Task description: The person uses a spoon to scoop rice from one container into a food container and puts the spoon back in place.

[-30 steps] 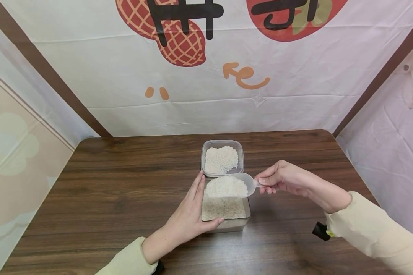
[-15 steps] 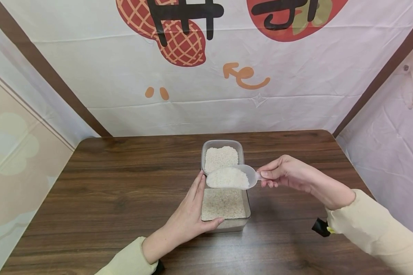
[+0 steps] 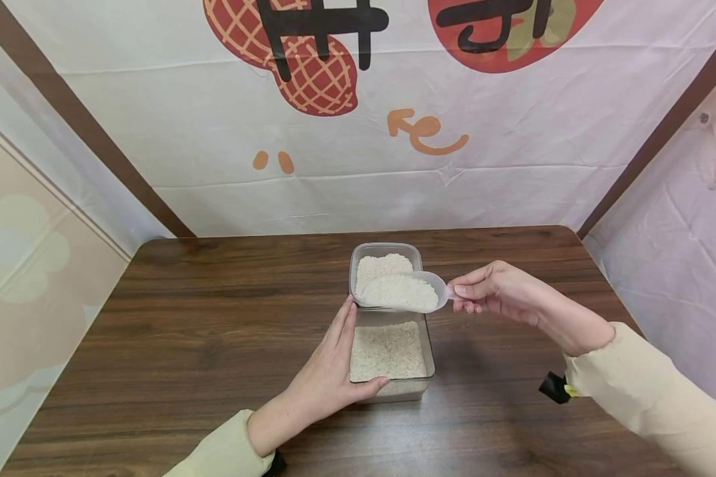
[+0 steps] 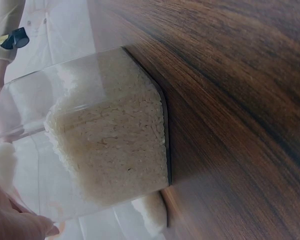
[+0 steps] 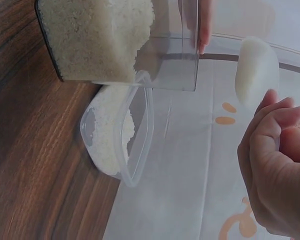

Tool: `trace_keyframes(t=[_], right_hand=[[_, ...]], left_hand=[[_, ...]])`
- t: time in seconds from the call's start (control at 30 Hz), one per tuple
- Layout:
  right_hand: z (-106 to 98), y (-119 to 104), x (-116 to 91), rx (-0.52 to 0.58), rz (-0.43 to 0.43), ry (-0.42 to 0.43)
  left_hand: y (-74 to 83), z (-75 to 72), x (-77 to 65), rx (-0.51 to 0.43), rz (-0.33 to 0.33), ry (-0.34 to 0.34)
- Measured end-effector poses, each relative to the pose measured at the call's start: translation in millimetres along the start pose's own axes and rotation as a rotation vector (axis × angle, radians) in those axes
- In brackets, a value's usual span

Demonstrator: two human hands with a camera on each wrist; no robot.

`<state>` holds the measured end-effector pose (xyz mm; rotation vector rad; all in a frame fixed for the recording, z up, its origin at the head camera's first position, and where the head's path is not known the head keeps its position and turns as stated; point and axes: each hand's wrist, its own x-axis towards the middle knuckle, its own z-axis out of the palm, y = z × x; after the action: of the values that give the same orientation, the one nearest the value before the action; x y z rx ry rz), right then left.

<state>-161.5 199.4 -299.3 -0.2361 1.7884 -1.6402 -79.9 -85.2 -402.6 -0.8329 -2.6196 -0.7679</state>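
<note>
My right hand [image 3: 501,291] pinches the handle of a translucent white scoop [image 3: 443,291], which carries a heap of white rice [image 3: 400,290]. The scoop is raised over the near part of a small clear plastic tub [image 3: 388,248] that has rice in it. Just in front of the tub stands a taller clear container [image 3: 394,391], partly filled with rice [image 4: 115,145]. My left hand [image 3: 328,371] rests against this container, fingers straight along its left side and thumb across its front rim. In the right wrist view the scoop [image 5: 257,72] hangs above both vessels.
A dark wood-grain table [image 3: 233,311] bears both vessels. Behind it hangs a white cloth backdrop [image 3: 215,192] with printed pictures, and brown posts [image 3: 95,126] flank it. A small black device [image 3: 553,387] hangs at the right sleeve.
My right hand has carried the rice-filled scoop away from me, from above the taller container to over the near part of the tub. My left hand has stayed in place.
</note>
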Motion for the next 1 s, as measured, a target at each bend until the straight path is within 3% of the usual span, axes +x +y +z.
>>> trace_keyframes(t=[0.27, 1.0], right_hand=[[-7.8, 3.7, 5.1, 0.053, -0.008, 0.045], [-29.2, 20.8, 16.4, 0.039, 0.020, 0.139]], left_hand=[[-0.1, -0.5, 0.1, -0.007, -0.007, -0.010], [0.0, 0.3, -0.4, -0.008, -0.016, -0.024]])
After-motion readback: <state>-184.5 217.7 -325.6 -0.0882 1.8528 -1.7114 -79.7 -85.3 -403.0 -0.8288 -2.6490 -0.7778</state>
